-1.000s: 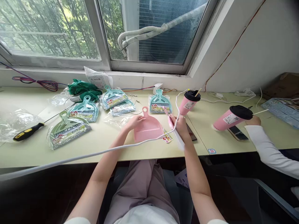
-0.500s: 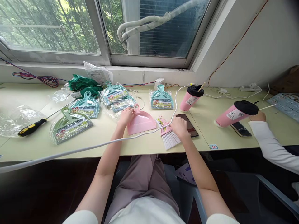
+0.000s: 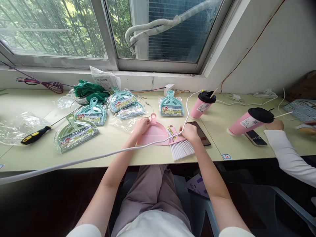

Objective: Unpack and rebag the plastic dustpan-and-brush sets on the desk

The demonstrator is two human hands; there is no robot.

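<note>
A small pink dustpan [image 3: 155,133] lies flat on the pale table [image 3: 111,148] in front of me. My left hand [image 3: 141,126] grips its left edge near the handle loop. My right hand [image 3: 189,132] holds a small pink brush [image 3: 179,145] with white bristles, lying beside the dustpan's right edge with the bristles pointing toward me. A white cable [image 3: 98,159] runs across the dustpan and over my arms.
Several wrapped teal and green dustpan sets [image 3: 74,133] lie at the left and back. A screwdriver [image 3: 34,135] sits far left. A phone [image 3: 201,133] and a pink cup [image 3: 203,104] are right of my hand. Another person's sleeve [image 3: 283,154] and tilted pink cup [image 3: 249,121] are at right.
The brush went from upright in my right hand to lying on the table beside the dustpan. The dustpan shifted slightly and my left hand stayed on it.
</note>
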